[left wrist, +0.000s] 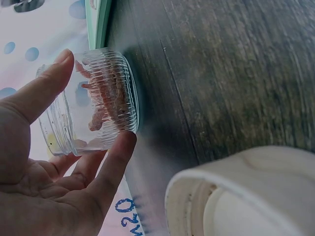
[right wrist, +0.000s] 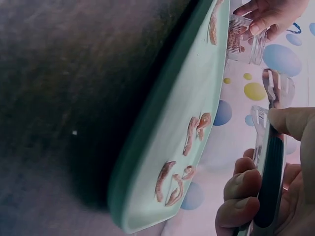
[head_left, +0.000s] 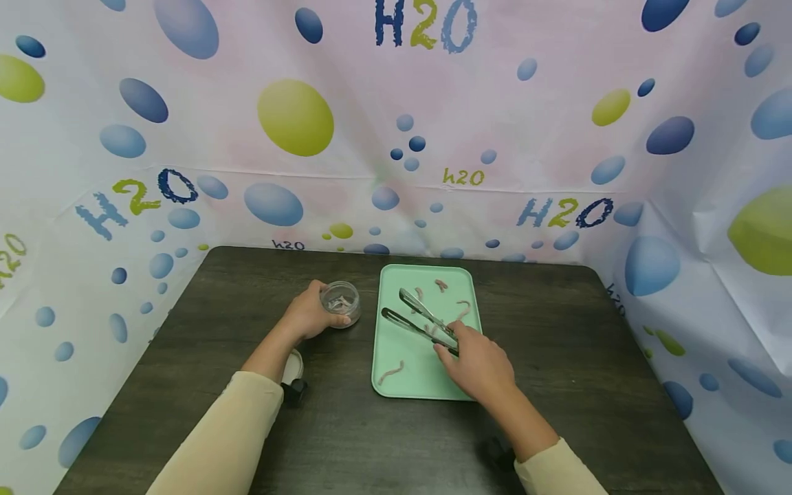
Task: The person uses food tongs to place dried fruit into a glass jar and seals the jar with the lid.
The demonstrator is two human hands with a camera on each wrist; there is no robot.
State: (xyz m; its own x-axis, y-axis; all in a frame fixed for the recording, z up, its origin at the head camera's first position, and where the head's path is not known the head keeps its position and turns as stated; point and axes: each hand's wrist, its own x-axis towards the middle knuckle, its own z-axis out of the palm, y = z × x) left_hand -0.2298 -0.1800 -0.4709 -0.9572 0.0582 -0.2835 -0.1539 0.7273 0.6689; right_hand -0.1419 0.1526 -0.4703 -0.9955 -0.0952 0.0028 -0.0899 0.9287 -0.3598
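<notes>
Pink strips (head_left: 391,372) are what both hands are busy with: on the dark desk (head_left: 594,357) stands a pale green tray (head_left: 421,383), where several lie scattered. Above it, the right hand (head_left: 479,361) has its fingers wrapped round metal tongs (head_left: 427,314), whose tips stand apart with nothing between them. Left of the tray, the left hand (head_left: 312,315) grips a glass jar (head_left: 353,315) between thumb and fingers, more strips lying inside; its cream lid (head_left: 293,367) is off, near the left forearm. To do this well, I would hold the jar steady with its mouth clear, let the tips straddle one strip, and squeeze lightly, since the strips look soft and could slip or tear. The head view gives the whole layout but leaves much of the lid hidden; the left wrist view shows the lid's hollow side and the heap through the jar's ribbed wall; the right wrist view brings out the tongs' dark inlay, with no lid in sight.
</notes>
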